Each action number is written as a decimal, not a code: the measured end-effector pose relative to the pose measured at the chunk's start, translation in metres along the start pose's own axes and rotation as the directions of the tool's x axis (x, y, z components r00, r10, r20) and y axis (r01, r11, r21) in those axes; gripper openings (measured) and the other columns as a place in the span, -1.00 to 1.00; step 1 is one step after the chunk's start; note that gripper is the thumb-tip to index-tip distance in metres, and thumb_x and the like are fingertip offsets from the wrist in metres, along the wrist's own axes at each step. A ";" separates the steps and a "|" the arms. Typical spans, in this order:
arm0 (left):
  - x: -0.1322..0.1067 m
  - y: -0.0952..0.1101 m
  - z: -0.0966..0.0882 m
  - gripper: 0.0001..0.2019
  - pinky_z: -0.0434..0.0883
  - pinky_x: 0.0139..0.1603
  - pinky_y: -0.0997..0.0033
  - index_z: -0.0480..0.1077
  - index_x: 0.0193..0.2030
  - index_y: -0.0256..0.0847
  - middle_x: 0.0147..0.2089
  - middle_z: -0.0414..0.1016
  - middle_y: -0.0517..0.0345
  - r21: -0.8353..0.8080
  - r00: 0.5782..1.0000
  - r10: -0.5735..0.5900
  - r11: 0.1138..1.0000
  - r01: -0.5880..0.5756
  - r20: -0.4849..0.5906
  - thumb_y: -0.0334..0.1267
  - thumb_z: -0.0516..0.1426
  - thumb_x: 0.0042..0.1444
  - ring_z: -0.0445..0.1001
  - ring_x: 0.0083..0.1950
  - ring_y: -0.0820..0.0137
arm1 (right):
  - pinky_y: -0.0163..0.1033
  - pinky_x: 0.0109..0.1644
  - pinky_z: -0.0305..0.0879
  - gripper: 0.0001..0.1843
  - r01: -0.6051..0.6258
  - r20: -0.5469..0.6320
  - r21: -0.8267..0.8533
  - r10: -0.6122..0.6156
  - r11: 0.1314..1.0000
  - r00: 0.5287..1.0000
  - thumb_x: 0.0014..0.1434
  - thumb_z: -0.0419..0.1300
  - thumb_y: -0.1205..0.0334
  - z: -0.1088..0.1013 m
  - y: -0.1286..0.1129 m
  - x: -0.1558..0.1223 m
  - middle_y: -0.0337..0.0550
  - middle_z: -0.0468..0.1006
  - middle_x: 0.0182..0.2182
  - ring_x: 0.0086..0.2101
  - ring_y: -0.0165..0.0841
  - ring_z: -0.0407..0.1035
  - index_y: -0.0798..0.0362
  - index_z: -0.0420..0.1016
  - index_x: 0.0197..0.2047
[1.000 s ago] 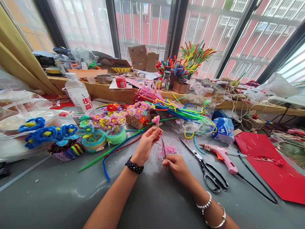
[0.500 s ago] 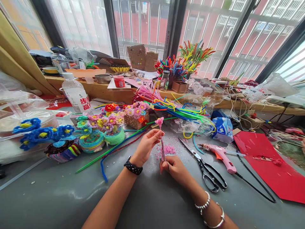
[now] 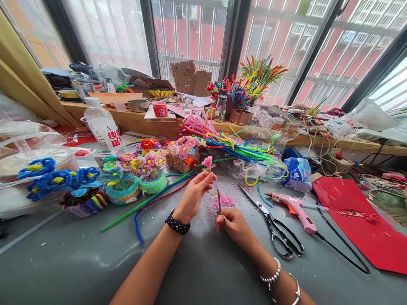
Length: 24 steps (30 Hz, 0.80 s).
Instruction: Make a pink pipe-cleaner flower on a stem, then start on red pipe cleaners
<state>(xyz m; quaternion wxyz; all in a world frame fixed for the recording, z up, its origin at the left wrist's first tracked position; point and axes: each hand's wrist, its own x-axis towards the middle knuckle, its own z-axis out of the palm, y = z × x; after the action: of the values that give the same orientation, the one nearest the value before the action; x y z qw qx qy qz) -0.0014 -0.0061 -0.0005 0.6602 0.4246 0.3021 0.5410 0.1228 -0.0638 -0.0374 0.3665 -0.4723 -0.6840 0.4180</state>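
Note:
My left hand (image 3: 201, 187) pinches the stem of a small pink pipe-cleaner flower (image 3: 207, 162), whose head stands up above the fingertips. In my right hand (image 3: 231, 221) is a pair of small scissors (image 3: 219, 201), gripped by the handles with the blades pointing up. The blade tips are close to the lower end of the flower's stem, under the left fingers; whether they touch it I cannot tell. Beneath and behind the scissors lies a heap of pink fluff clippings (image 3: 225, 202) on the grey table (image 3: 197, 271).
Large black-handled scissors (image 3: 270, 220), a pink glue gun (image 3: 299, 212) and a red sheet (image 3: 356, 220) lie to the right. Pipe-cleaner flower pots (image 3: 122, 188) stand at the left. Bundled pipe cleaners (image 3: 241, 148) and a water bottle (image 3: 101, 127) are at the back.
The pink flower has tipped and shifted slightly left. The scissor blades have swung a little right, and more of the stem shows below the left fingers.

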 end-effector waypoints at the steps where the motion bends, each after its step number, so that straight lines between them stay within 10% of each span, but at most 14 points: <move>1: 0.000 0.000 0.000 -0.88 0.17 -0.34 0.56 0.38 -0.48 -0.23 -0.38 0.33 0.19 -0.002 1.000 -0.010 1.000 0.010 0.014 -0.22 0.17 -0.14 0.23 -0.36 0.53 | -0.37 -0.56 0.00 -0.28 0.019 0.028 0.013 -0.019 1.000 0.999 -0.16 -0.21 -0.43 -0.001 0.000 0.000 -0.28 0.19 -0.75 -0.65 -0.50 0.05 0.11 0.23 -0.73; 14: -0.004 0.002 0.003 -0.87 0.16 -0.29 0.53 0.39 -0.49 -0.21 -0.39 0.32 0.21 0.127 0.987 -0.080 0.990 0.062 0.142 -0.20 0.15 -0.11 0.23 -0.33 0.50 | -0.36 -0.52 0.00 -0.21 0.121 0.110 -0.034 -0.117 0.992 0.987 -0.13 -0.33 -0.43 -0.009 -0.009 -0.003 -0.26 0.23 -0.68 -0.61 -0.49 0.06 0.13 0.33 -0.62; 24: 0.001 0.000 0.001 -0.89 0.15 -0.34 0.54 0.39 -0.48 -0.21 -0.39 0.35 0.21 0.115 1.000 -0.003 0.993 0.001 0.020 -0.22 0.16 -0.13 0.22 -0.37 0.53 | -0.35 -0.55 0.00 -0.34 -0.018 -0.086 -0.008 0.017 1.000 0.996 -0.15 -0.10 -0.38 -0.003 0.000 0.001 -0.28 0.19 -0.78 -0.66 -0.50 0.05 0.09 0.21 -0.78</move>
<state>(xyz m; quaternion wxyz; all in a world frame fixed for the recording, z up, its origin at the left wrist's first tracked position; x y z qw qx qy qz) 0.0000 -0.0059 0.0000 0.6381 0.4669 0.3264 0.5179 0.1255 -0.0624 -0.0362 0.3899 -0.4974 -0.6652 0.3976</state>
